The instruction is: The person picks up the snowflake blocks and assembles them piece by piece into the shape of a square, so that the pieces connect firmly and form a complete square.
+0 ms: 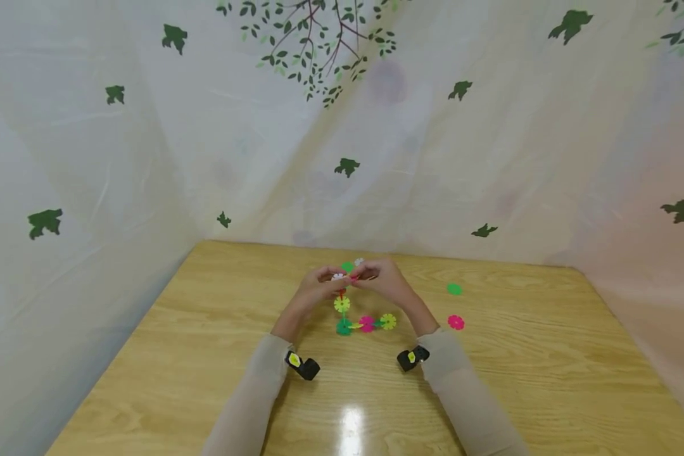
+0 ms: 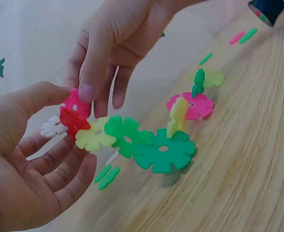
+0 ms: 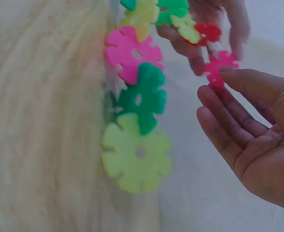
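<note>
A chain of slotted plastic flower discs hangs from my left hand [image 1: 315, 292] down to the table. My left thumb and fingers hold its upper end, around a white disc [image 2: 52, 127] and a red disc [image 2: 73, 126]. Between my right thumb and fingers I pinch a pink disc [image 3: 221, 66], its edge against the white one; whether their slots are joined I cannot tell. My right hand [image 1: 389, 283] is close beside the left. Below the red disc run a pale yellow disc [image 2: 91, 140], green discs and a dark green disc [image 2: 154, 160], ending at a yellow disc [image 3: 120, 162].
Loose on the wooden table [image 1: 205, 380] lie a green disc [image 1: 454, 289] and a pink disc [image 1: 456, 322], to the right of my right hand. Behind my hands are another green disc [image 1: 348, 266] and a white disc [image 1: 359, 261]. A printed cloth [image 1: 262, 158] hangs beyond the table.
</note>
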`<action>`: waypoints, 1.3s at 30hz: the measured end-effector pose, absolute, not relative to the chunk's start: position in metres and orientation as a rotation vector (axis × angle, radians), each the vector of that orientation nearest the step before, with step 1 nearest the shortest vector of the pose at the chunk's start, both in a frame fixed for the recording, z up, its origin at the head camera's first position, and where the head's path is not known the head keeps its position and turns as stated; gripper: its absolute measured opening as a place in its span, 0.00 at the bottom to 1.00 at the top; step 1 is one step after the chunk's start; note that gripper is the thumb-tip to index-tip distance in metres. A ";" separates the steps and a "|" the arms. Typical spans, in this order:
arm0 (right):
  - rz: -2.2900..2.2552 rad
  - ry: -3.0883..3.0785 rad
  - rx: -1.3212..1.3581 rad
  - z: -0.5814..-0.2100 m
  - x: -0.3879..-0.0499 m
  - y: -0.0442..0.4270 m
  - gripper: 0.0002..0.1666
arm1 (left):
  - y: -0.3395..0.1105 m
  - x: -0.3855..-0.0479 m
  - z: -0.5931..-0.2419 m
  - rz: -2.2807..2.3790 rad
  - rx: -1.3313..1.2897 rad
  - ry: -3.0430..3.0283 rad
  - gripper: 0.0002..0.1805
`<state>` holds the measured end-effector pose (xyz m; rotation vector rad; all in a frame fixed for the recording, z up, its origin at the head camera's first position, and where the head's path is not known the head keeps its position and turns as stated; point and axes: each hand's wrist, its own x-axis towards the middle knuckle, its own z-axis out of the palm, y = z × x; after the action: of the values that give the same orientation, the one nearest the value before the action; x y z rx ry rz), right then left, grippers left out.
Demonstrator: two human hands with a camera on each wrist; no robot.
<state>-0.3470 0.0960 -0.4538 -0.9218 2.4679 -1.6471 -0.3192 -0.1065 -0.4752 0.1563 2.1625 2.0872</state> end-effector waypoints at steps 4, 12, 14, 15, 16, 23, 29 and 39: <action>-1.572 2.529 -0.911 -0.450 -0.350 0.100 0.08 | -0.111 -0.317 -0.477 2.068 0.152 2.221 0.22; -1.232 2.518 -1.017 -0.460 -0.377 0.096 0.10 | -0.112 -0.317 -0.482 2.095 0.123 2.217 0.21; -1.115 2.497 -1.052 -0.464 -0.382 0.094 0.12 | -0.112 -0.318 -0.484 2.096 0.125 2.215 0.20; -1.063 2.489 -1.060 -0.465 -0.383 0.092 0.14 | -0.111 -0.318 -0.485 2.092 0.133 2.215 0.20; -1.019 2.486 -1.062 -0.465 -0.384 0.091 0.16 | -0.111 -0.319 -0.485 2.087 0.140 2.218 0.19; -0.777 2.558 -0.976 -0.459 -0.381 0.083 0.21 | -0.111 -0.324 -0.483 2.070 0.136 2.228 0.19; -0.772 2.591 -0.965 -0.452 -0.377 0.079 0.10 | -0.116 -0.325 -0.480 2.128 0.111 2.213 0.18; -0.753 2.582 -0.935 -0.452 -0.375 0.075 0.10 | -0.116 -0.326 -0.482 2.066 0.331 2.353 0.18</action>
<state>-0.3745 0.0746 -0.4524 -0.9347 2.5816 -0.7533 -0.3256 -0.1159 -0.4822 0.3309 2.3534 2.0663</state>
